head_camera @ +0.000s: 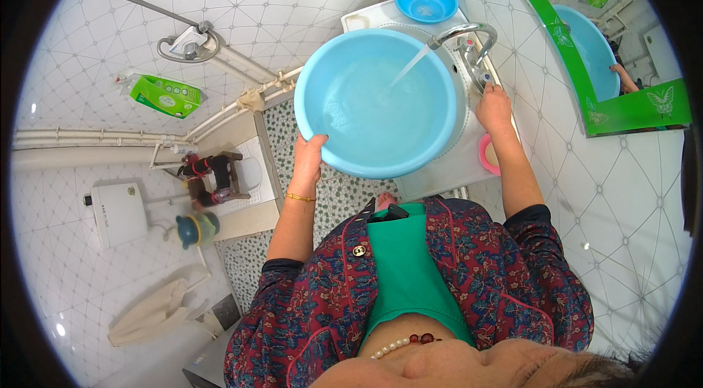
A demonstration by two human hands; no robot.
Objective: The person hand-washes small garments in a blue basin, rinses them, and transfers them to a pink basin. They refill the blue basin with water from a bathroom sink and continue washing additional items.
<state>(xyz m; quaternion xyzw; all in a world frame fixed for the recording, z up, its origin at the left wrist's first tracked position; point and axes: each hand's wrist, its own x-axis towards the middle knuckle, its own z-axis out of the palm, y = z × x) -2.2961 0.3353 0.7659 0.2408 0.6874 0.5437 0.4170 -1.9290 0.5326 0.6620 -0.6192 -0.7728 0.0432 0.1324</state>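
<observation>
A large light-blue plastic basin [373, 108] rests over the white washbasin [439, 179], its left side jutting past the sink's edge. Water streams into it from the curved chrome faucet [467, 31], and some water lies in the bottom. My left hand [308, 157] grips the basin's near-left rim, thumb over the top. At the faucet's near handle [485, 78] are the fingers of my right hand [494, 108]; exactly how they close on it is hard to see.
A smaller blue bowl [427, 1] stands on the sink's far corner. Near my right forearm is a pink round container [489, 154]. A green-framed mirror [598, 108] hangs on the right wall. Left are a squat toilet [255, 168], pipes [219, 113] and a green pack [167, 96].
</observation>
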